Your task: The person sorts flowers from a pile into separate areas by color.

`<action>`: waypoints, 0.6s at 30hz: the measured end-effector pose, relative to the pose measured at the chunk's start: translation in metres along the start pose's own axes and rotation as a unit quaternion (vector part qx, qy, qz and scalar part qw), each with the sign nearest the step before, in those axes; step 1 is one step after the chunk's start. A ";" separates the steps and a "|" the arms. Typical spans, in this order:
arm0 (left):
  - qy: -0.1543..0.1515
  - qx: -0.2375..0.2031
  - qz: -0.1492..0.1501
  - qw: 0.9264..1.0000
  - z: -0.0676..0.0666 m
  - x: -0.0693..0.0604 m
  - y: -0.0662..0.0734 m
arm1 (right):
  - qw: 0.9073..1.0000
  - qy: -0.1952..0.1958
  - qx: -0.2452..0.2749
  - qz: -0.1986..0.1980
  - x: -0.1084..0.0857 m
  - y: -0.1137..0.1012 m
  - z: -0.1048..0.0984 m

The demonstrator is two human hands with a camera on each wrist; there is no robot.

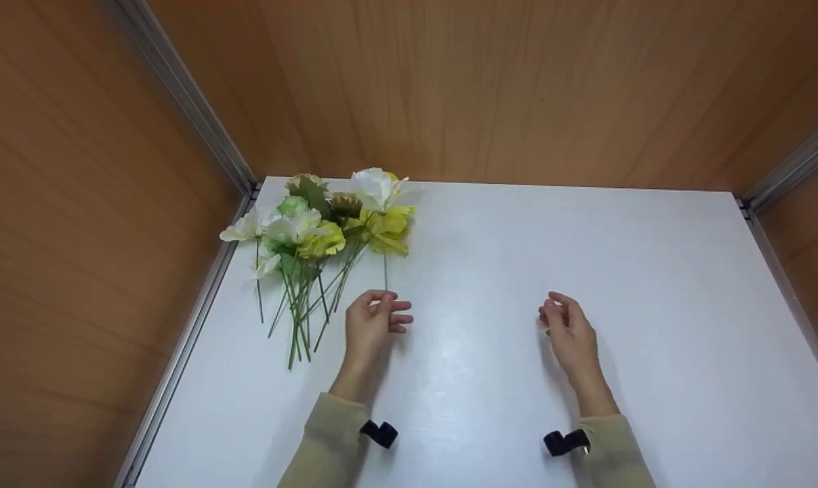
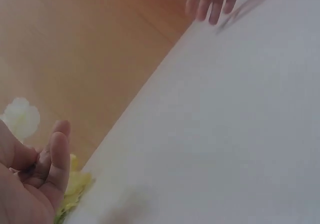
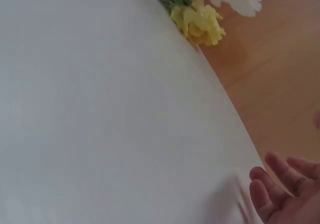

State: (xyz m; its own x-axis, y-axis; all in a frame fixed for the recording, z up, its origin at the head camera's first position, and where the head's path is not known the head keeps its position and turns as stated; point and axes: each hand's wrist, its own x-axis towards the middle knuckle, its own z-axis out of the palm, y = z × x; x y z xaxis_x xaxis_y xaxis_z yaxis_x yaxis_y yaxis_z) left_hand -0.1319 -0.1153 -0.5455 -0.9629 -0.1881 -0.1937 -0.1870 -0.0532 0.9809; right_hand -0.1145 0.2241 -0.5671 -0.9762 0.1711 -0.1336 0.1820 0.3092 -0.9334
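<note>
My left hand [image 1: 369, 329] pinches the thin stem [image 1: 385, 271] of a white flower [image 1: 375, 187] between thumb and forefinger, its other fingers held apart. The bloom stands above a yellow flower [image 1: 392, 234] at the right side of the pile. In the left wrist view the same white flower [image 2: 22, 118] shows beyond the thumb. To the right, my right hand [image 1: 573, 339] hovers over the table with loosely bent fingers and holds nothing. The right wrist view catches its fingers [image 3: 272, 189] low at the right, far from the flowers.
A heap of artificial flowers [image 1: 297, 227], white, yellow, green and brownish, lies at the table's back left, stems toward the front. The white table [image 1: 476, 407] meets wooden panels [image 1: 490, 88] at the back and sides. Metal rails [image 1: 178, 379] run along the left edge.
</note>
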 end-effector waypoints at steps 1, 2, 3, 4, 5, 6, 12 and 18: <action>-0.013 -0.006 -0.004 1.000 0.008 -0.003 -0.003 | 1.000 -0.009 0.023 0.009 0.000 -0.002 0.007; -0.026 -0.013 -0.009 1.000 0.016 -0.006 -0.006 | 0.999 -0.019 0.047 0.018 -0.001 -0.005 0.015; -0.039 -0.019 -0.012 0.999 0.023 -0.009 -0.008 | 0.997 -0.029 0.068 0.026 -0.001 -0.006 0.022; -0.051 -0.022 -0.015 0.998 0.031 -0.013 -0.011 | 0.995 -0.039 0.085 0.034 -0.002 -0.007 0.029; -0.064 -0.028 -0.017 0.997 0.038 -0.017 -0.014 | 0.993 -0.047 0.097 0.040 -0.003 -0.007 0.035; -0.074 -0.034 -0.020 0.996 0.044 -0.020 -0.017 | 0.992 -0.054 0.104 0.044 -0.005 -0.008 0.041; -0.124 -0.089 -0.040 0.987 0.077 -0.037 -0.026 | 0.990 -0.074 0.115 0.040 -0.009 -0.012 0.064; -0.146 -0.086 -0.041 0.985 0.096 -0.049 -0.033 | 0.988 -0.083 0.126 0.027 -0.012 -0.019 0.071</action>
State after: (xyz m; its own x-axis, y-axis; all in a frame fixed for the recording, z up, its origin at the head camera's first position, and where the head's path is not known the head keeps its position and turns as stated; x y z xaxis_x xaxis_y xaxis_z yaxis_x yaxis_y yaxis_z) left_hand -0.0974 -0.0098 -0.5670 -0.9653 0.1128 -0.2353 -0.2556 -0.2265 0.9399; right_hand -0.1147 0.1495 -0.5719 -0.9755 0.0192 -0.2190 0.2197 0.0576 -0.9739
